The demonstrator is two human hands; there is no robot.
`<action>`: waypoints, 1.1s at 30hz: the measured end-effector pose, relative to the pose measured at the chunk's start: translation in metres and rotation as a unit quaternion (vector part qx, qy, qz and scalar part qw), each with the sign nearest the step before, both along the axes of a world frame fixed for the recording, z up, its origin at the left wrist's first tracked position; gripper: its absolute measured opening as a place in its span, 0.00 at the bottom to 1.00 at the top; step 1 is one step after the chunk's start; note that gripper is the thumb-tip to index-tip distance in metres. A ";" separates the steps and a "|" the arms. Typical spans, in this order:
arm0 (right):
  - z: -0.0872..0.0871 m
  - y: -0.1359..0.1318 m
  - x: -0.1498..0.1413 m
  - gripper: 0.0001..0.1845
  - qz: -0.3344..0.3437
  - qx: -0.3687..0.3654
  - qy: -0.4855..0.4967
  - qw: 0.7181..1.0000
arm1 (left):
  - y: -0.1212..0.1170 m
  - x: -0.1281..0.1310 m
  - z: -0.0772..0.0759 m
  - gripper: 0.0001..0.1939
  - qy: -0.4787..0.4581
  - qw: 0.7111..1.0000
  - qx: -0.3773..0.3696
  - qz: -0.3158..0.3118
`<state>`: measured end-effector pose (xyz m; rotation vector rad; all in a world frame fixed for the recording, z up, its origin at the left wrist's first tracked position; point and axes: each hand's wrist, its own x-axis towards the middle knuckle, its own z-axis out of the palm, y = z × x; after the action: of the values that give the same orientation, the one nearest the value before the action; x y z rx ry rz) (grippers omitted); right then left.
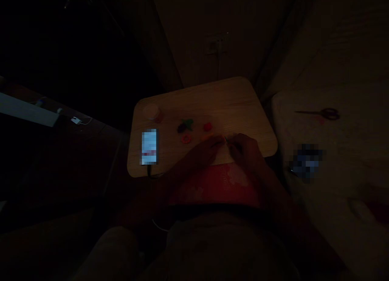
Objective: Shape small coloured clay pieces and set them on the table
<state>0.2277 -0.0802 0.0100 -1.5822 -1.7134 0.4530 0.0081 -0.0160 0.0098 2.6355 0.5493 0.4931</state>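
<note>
left hand [212, 146] and right hand [245, 146] almost meet near a red piece [207, 127], grips too dim to tell

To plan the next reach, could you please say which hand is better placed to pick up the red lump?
Probably the left hand: it is nearer the red lump on the table, while the right hand is farther off. It's too dark to tell whether either is free.

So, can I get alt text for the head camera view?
A person's left hand and right hand are close together over a wooden table in a dim room, what they hold too dark to make out. Nearby lie small coloured pieces and a lit screen.
</note>
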 end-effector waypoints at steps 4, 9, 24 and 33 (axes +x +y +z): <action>0.000 0.004 -0.001 0.05 -0.035 0.005 -0.011 0.999 | -0.001 0.000 0.000 0.26 0.008 1.000 -0.004 0.005; -0.002 0.009 -0.009 0.07 -0.006 0.015 -0.002 1.000 | 0.001 0.000 -0.004 0.27 -0.017 1.000 -0.012 -0.005; -0.004 0.007 -0.008 0.05 -0.028 -0.018 0.008 0.999 | 0.003 -0.003 -0.013 0.27 -0.027 1.000 -0.007 -0.007; -0.006 -0.005 0.006 0.05 -0.100 -0.004 0.029 0.995 | 0.013 -0.001 0.005 0.19 -0.040 0.995 0.024 0.089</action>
<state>0.2338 -0.0855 0.0044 -1.7091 -1.4936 0.4017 0.0069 -0.0034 0.0151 2.6117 0.7603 0.6698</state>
